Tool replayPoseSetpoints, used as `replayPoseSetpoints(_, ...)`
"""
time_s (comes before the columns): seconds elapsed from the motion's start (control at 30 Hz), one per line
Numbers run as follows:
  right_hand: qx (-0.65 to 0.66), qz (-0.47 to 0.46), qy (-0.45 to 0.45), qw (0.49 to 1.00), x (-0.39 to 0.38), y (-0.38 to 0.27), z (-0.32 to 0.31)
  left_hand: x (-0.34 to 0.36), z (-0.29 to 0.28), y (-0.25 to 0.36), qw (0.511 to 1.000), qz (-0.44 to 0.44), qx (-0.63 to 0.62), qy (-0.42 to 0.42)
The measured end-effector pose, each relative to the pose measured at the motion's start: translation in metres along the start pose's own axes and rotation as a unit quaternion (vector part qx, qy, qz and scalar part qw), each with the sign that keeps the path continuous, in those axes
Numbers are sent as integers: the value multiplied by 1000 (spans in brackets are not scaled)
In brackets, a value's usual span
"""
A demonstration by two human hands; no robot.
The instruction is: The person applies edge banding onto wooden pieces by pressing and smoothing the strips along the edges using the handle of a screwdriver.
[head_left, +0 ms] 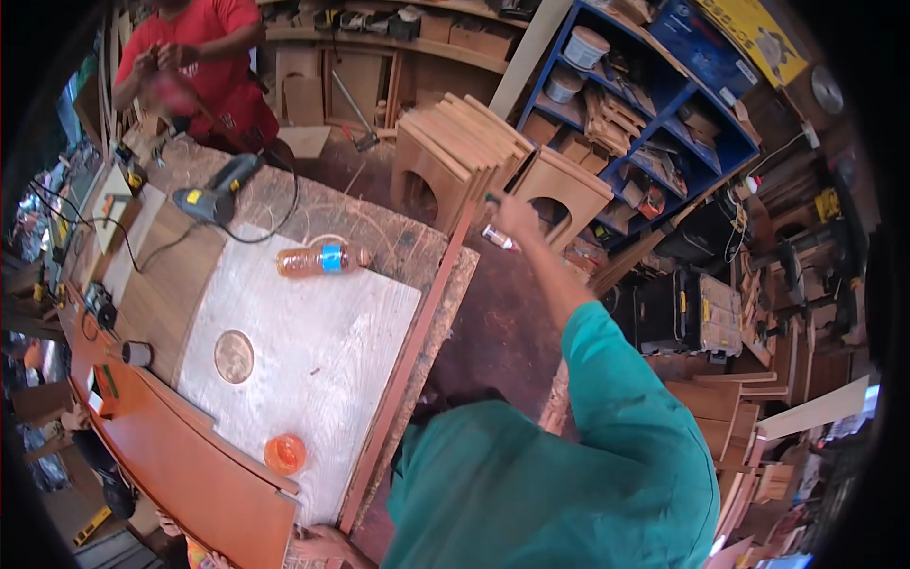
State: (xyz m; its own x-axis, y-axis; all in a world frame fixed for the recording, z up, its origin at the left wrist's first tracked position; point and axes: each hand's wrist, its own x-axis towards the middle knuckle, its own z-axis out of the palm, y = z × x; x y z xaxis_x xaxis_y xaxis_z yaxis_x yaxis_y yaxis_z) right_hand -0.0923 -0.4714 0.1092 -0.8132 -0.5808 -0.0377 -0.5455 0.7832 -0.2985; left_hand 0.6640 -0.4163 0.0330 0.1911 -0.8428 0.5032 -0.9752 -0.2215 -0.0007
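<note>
At the bottom edge, my left hand (324, 545) is partly cut off, its fingers at the end of a curved orange-brown wooden panel (213, 474). My right arm, in a green sleeve, reaches out past the bench corner. My right hand (518, 224) is slightly smeared by motion and closed, with a small dark end of something showing at its fingers. Just below it is a white tube (500, 238) with a blue mark; whether the hand touches it I cannot tell. Beyond stand several wooden pieces with arched cutouts (455, 156).
On the workbench (389, 232) are a pale board (284, 332), a bottle of amber liquid (322, 260), an orange cup (285, 454) and a corded power tool (216, 190). A person in red (194, 66) stands at the far left. Blue shelving (578, 104) stands far right.
</note>
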Motion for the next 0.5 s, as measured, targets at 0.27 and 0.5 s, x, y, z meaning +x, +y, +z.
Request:
replayPoseSetpoints(0.27, 12, -145, -2, 989, -4, 1, 5, 7, -7, 18, 999, 26, -33, 35)
replayPoseSetpoints(0.5, 6, -243, -95, 965, -73, -26, 6, 4, -12, 19, 998, -43, -14, -51)
